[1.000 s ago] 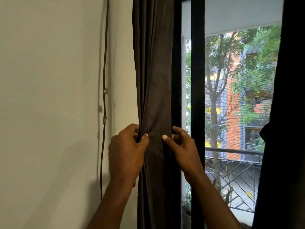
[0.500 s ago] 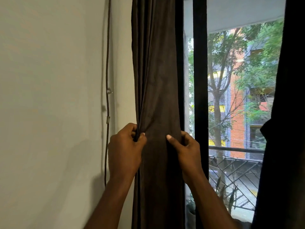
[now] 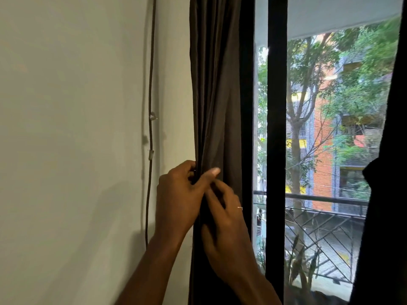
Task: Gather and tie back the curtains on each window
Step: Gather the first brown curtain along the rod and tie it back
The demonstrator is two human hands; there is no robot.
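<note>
Since half a second ago the right hand has slid leftward across the curtain from its window-side edge and now touches the left hand, narrowing the bundle between them. The left hand pinches the wall-side folds, thumb laid across the front. The right hand's fingers curl against the cloth, but blur hides whether they grip it. The curtain hangs gathered between the wall and the window frame; no tie shows. To do this well, I judge, keep the left pinch firm, sweep in every loose fold, and hold the bundle at one height before wrapping.
</note>
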